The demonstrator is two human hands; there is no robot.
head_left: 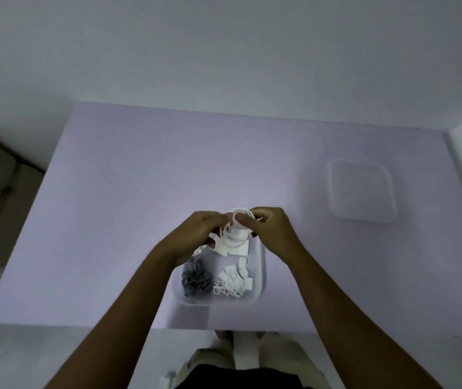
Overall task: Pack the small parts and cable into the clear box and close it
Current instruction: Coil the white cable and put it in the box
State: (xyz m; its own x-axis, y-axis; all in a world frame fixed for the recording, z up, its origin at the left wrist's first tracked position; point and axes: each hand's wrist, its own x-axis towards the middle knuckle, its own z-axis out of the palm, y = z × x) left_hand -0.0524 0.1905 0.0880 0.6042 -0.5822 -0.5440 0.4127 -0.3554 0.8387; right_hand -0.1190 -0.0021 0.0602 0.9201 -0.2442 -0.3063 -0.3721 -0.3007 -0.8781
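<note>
The white cable (236, 228) is wound into a small coil and hangs between the two hands, over the far end of the clear box (262, 276). The left hand (198, 234) has its fingers curled round the coil's left side, with the thumb pressed against the loops. The right hand (272, 228) pinches the coil's top right between thumb and bent fingers. The two thumbs nearly meet over the coil. Loose turns of the cable sag below the fingers, down toward the box; whether they touch what lies inside cannot be told.

The box stands open on the counter (111, 220), directly beneath the hands and reaching back toward the wrists. Inside it, under the left wrist, lies a heap of dark grey parts (196, 280). Beside that heap, below the gap between the forearms, lies a cluster of small white parts (234, 279), and more white pieces sit just under the coil.

The clear lid (361, 190) lies flat on the counter, well apart from the box, beyond and to the outside of the right hand.
</note>
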